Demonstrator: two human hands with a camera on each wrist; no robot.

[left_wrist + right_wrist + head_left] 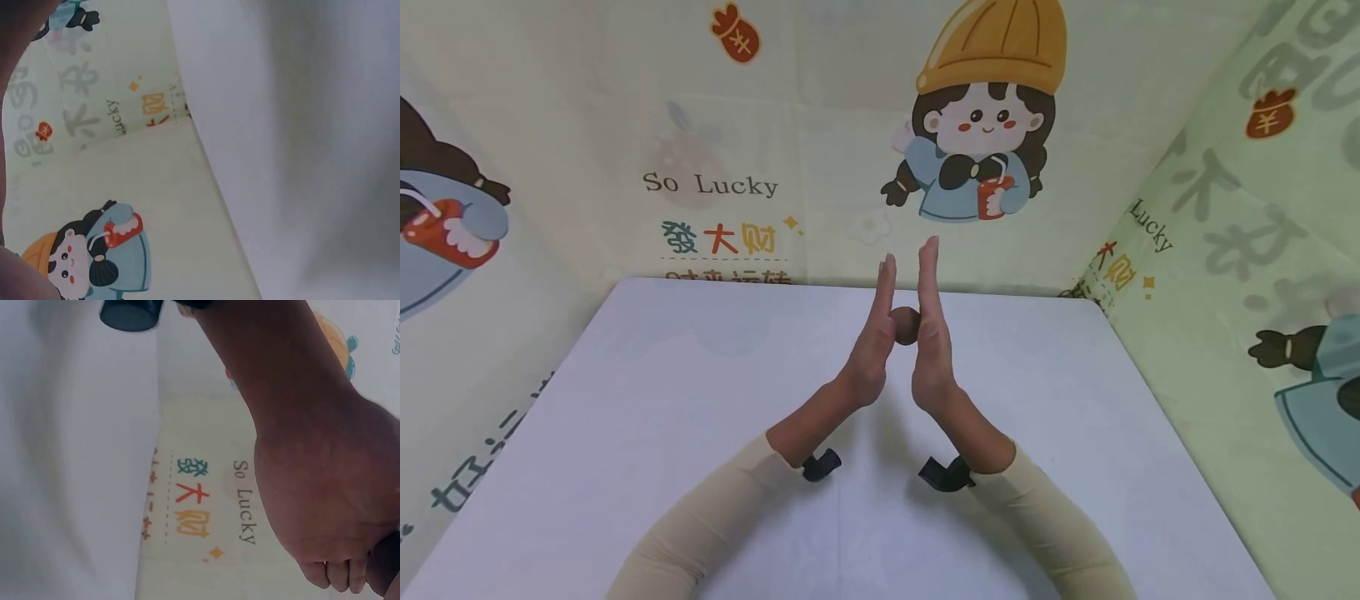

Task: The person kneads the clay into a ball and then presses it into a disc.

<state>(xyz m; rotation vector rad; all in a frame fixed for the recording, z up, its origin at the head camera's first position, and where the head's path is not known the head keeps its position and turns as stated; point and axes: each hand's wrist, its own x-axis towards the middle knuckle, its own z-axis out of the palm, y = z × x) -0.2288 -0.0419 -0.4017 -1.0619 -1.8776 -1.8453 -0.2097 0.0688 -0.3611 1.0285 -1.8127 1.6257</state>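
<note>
A small dark brown ball (906, 326) is held between two facing hands above the white table (700, 358). My left hand (874, 337) presses it from the left, and my right hand (932, 333) presses it from the right. Both hands point upward with straight fingers, their palms turned toward each other. In the right wrist view, the left hand's palm (331, 487) shows, with part of the ball (384, 562) by its fingers. Only blurred skin edges appear at the left side of the left wrist view; the ball is not visible there.
Black wrist cameras (946, 475) hang below both wrists. Behind the table stands a pale backdrop (842, 125) with a cartoon girl (985, 125) and printed lettering (710, 185). A similar printed sheet (1210, 275) rises along the right side.
</note>
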